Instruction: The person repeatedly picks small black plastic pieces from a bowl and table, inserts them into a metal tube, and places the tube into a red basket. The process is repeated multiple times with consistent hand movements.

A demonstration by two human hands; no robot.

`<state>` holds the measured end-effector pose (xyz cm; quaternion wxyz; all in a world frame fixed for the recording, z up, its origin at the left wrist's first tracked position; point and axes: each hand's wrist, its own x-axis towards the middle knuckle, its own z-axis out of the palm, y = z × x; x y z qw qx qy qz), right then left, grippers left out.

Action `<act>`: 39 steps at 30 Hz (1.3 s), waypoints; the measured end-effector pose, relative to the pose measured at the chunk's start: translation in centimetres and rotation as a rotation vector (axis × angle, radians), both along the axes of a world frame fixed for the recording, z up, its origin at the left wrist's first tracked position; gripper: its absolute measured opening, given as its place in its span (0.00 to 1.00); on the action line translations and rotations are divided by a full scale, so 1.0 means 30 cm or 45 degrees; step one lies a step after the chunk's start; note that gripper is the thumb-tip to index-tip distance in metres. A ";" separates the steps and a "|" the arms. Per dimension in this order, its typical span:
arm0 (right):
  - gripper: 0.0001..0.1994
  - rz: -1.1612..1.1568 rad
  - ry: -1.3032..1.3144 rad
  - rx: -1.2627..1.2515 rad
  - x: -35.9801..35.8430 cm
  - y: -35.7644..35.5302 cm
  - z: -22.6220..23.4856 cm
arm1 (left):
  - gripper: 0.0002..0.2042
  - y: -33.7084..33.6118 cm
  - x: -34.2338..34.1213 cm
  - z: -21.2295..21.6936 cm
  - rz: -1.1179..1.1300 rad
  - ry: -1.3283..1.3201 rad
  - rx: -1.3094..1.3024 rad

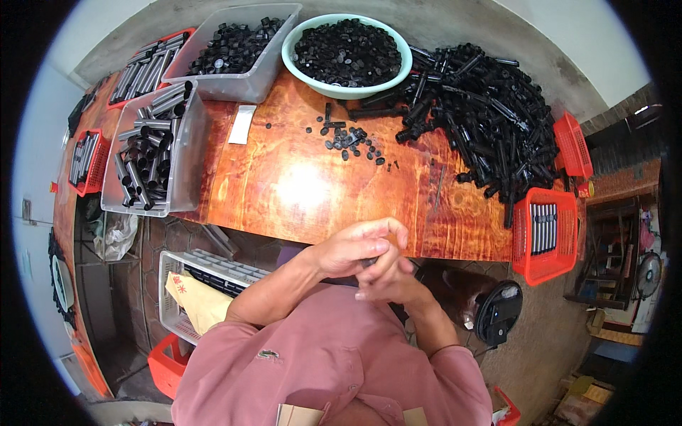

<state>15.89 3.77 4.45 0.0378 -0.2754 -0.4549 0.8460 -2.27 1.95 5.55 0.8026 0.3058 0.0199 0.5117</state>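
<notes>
My left hand [348,250] and my right hand [391,281] meet just off the front edge of the wooden table [298,202], over my lap. Their fingers are curled and pressed against each other. A small dark spot shows between them, but the fingers hide what it belongs to. On the tabletop beyond lie loose small black caps [347,140] with a few short black pieces among them. Behind these stands a pale green basin [285,55] full of small black parts. A big heap of black tubes [490,113] covers the table's right side.
Clear plastic bins [186,163] of metallic and black tubes stand at left. A red basket [524,259] with silvery tubes sits at the right edge. A white slip [242,125] lies on the table. Below are a grey crate [167,284] and a round black-topped bin [501,309].
</notes>
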 end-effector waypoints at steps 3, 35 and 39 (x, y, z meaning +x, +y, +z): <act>0.16 0.081 0.062 0.344 -0.003 0.047 -0.021 | 0.20 0.021 0.004 0.000 0.161 0.165 0.037; 0.09 -0.520 0.051 0.965 -0.095 0.006 -0.097 | 0.15 -0.027 0.031 0.050 0.570 0.506 -0.208; 0.13 -0.454 0.044 0.651 -0.100 0.001 -0.108 | 0.16 -0.010 0.021 0.020 0.635 0.403 -0.253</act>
